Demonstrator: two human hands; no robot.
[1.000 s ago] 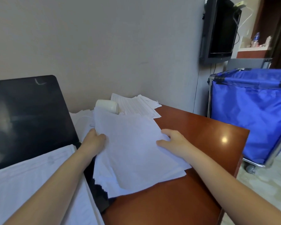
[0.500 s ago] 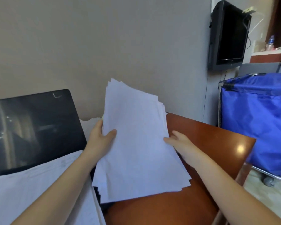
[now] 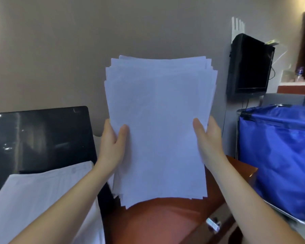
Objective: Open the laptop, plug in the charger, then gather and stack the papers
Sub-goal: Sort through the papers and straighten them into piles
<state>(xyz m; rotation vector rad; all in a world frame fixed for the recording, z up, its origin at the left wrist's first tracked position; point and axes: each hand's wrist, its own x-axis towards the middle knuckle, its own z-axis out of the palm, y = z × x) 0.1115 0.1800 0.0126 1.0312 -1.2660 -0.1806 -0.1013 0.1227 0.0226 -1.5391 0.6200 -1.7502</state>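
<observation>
A stack of white papers [image 3: 158, 124] stands upright above the brown desk [image 3: 162, 222], its edges uneven at the top. My left hand [image 3: 113, 145] grips its left edge, thumb on the front. My right hand [image 3: 208, 138] grips the right edge the same way. To the left the open laptop [image 3: 37, 138] shows a dark screen. More white papers [image 3: 42, 205] lie over its lower part and hide the keyboard. No charger is visible.
A blue fabric cart [image 3: 278, 155] stands to the right of the desk. A black wall-mounted TV [image 3: 250, 66] hangs above it. The beige wall rises right behind the desk. A metal drawer handle [image 3: 213, 224] shows on the desk front.
Both hands lifted the paper stack off the desk and turned it from lying flat to standing upright. The view tilted upward.
</observation>
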